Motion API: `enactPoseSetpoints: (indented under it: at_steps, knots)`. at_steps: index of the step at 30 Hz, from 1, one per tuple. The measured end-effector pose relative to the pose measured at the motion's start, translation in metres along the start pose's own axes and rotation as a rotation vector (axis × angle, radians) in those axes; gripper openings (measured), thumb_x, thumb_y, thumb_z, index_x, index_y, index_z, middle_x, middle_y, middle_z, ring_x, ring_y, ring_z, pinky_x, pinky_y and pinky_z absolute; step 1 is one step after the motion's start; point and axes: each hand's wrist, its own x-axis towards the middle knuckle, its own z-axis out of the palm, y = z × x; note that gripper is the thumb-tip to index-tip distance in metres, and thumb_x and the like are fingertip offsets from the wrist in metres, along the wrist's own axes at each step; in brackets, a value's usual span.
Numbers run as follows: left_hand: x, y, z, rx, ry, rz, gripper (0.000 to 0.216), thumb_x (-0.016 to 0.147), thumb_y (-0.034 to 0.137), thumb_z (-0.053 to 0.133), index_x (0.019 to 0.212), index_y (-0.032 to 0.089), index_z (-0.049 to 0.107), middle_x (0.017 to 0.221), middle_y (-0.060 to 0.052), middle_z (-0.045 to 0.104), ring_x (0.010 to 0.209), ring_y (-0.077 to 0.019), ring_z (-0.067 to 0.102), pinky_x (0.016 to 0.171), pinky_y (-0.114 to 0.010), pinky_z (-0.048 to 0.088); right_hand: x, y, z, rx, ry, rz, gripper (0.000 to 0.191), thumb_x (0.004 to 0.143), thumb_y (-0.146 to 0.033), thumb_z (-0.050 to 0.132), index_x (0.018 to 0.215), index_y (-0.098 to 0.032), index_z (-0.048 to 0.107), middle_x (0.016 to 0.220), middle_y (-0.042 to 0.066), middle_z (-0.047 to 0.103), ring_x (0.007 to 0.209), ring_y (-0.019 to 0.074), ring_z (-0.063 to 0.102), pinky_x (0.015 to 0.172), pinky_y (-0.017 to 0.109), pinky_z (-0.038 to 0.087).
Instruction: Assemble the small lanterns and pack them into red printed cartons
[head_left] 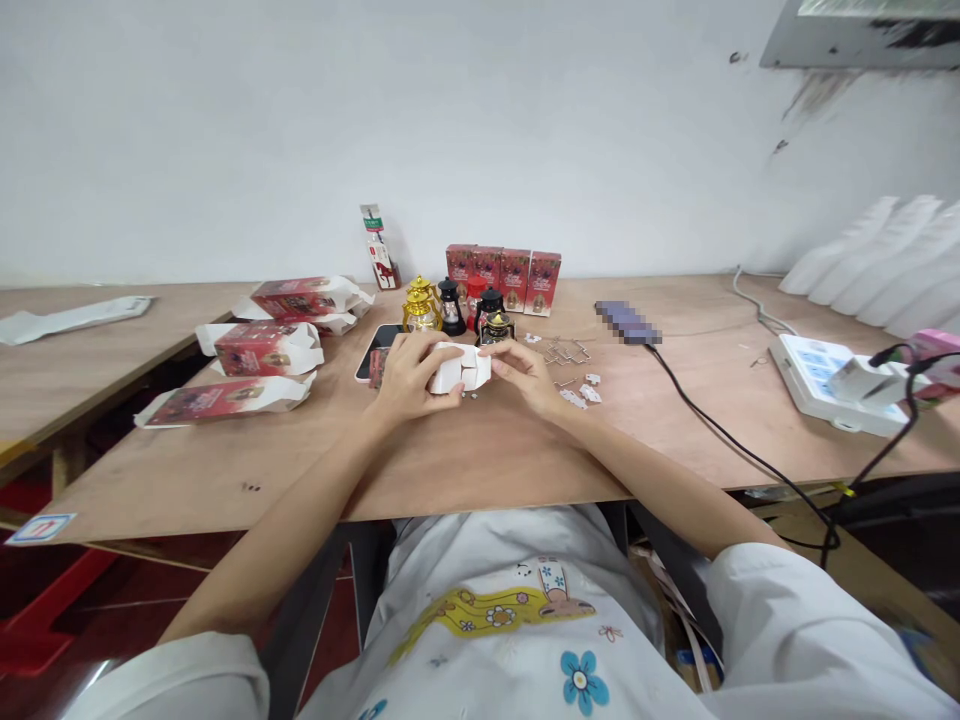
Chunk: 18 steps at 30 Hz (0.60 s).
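A small cardboard box (463,369) is held over the table with its white end flaps facing me; a bit of its red printed side shows at the left. My left hand (411,378) is closed around the box, thumb along its lower edge. At its right edge, the fingers of my right hand (525,375) pinch the white flap. Just behind the hands stand several miniature lanterns: gold (421,308), black (450,306), red (475,298) and a dark bronze one (496,328). A phone (369,352) lies partly under my left hand.
Several closed red boxes (515,280) stand by the wall. Open-flapped red boxes (259,350) lie at left. Wire pieces (568,351) and small white pieces (581,395) lie at right, near a pixelated phone-like object (628,322) on a black cable and a power strip (832,385).
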Motion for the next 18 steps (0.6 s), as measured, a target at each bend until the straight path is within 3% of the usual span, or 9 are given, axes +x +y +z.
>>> enactPoseSetpoints:
  at_steps: [4, 9, 18]
  knots:
    - [-0.0011, 0.0039, 0.0023, 0.018, -0.008, 0.082, 0.035, 0.076, 0.046, 0.056, 0.101, 0.022, 0.063, 0.101, -0.011, 0.068, 0.089, -0.0244, 0.062, 0.078, -0.040, 0.045, 0.0011, -0.0005, 0.0034, 0.008, -0.069, 0.041, 0.044, 0.077, -0.062, 0.065, 0.096, -0.023, 0.059, 0.113, 0.007, 0.064, 0.097, 0.0184, 0.065, 0.086, 0.037, 0.056]
    - [-0.0012, 0.0082, 0.0043, 0.026, 0.037, 0.171, 0.034, 0.077, 0.046, 0.057, 0.099, 0.021, 0.062, 0.096, -0.010, 0.069, 0.083, -0.0226, 0.064, 0.073, -0.037, 0.045, 0.0008, -0.0029, 0.0065, 0.100, -0.060, 0.072, 0.046, 0.070, -0.058, 0.074, 0.083, -0.022, 0.049, 0.108, 0.006, 0.064, 0.097, 0.0179, 0.064, 0.088, 0.037, 0.054]
    - [0.0008, 0.0069, 0.0020, 0.009, 0.086, 0.276, 0.033, 0.077, 0.044, 0.059, 0.099, 0.020, 0.060, 0.094, -0.009, 0.071, 0.082, -0.0218, 0.065, 0.071, -0.035, 0.044, 0.0009, -0.0049, 0.0070, 0.121, -0.046, 0.079, 0.043, 0.068, -0.052, 0.077, 0.074, -0.019, 0.050, 0.101, 0.005, 0.058, 0.096, 0.0165, 0.059, 0.088, 0.035, 0.051]
